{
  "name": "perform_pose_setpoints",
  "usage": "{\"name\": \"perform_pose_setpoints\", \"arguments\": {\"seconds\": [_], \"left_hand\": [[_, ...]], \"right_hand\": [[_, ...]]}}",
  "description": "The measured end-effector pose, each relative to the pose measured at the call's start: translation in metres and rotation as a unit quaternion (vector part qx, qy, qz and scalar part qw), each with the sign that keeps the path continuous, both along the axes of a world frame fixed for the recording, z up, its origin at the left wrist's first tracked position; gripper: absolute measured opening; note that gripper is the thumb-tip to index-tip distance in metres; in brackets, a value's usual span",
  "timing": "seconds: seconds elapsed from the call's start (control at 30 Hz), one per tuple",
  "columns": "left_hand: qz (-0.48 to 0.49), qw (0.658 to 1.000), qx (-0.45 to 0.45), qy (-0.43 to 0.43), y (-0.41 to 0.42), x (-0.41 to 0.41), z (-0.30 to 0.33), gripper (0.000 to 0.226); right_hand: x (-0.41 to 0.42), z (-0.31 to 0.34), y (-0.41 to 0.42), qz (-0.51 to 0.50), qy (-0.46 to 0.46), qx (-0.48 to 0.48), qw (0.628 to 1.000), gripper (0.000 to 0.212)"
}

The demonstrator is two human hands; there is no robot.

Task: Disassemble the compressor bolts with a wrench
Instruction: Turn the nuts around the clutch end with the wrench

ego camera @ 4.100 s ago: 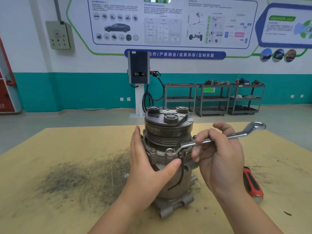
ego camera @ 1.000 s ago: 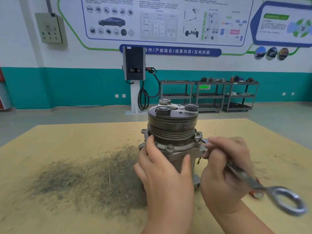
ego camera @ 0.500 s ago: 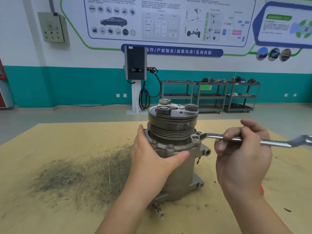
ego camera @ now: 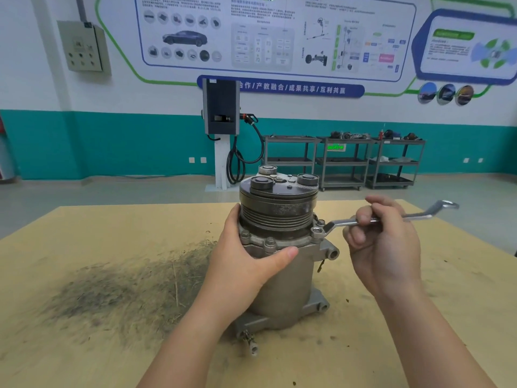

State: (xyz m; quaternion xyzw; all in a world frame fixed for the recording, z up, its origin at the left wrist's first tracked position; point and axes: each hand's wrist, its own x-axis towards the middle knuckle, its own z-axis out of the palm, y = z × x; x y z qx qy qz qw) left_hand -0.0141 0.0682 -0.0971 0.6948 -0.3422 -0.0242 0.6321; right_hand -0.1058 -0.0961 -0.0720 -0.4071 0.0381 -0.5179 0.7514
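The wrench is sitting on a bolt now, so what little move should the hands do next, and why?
Probably the right hand should swing the wrench handle sideways to turn the bolt. The wrench's ring end already sits over that bolt on the compressor rim, the right hand's fingers hold the handle, and the left hand grips the body to steady it. Which way loosens it cannot be told.

A pale yellow wooden tabletop [ego camera: 98, 233] carried a dark grey smear of dust and grit [ego camera: 126, 287]. Beyond it, a dark wall-side charging unit with a looped black cable [ego camera: 221, 107] stood beside three grey metal shelf carts [ego camera: 344, 161] against a teal-and-white wall [ego camera: 112, 141], under a grey electrical box [ego camera: 82, 46].
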Motion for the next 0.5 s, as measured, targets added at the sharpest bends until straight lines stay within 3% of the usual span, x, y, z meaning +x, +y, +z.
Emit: {"name": "perform_pose_setpoints", "arguments": {"seconds": [0.17, 0.3, 0.5], "left_hand": [[0.005, 1.0, -0.019, 0.005, -0.001, -0.001, -0.005, 0.076], [0.0, 1.0, -0.022, 0.004, -0.002, 0.0, -0.005, 0.071], [0.003, 1.0, -0.028, 0.004, -0.002, 0.001, -0.007, 0.072]], "right_hand": [[0.003, -0.01, 0.02, -0.165, -0.065, -0.077, 0.981, 0.027], [0.003, -0.017, 0.034, -0.262, -0.104, -0.198, 0.939, 0.022], [0.006, -0.028, 0.042, -0.324, -0.096, -0.358, 0.871, 0.026]]}}
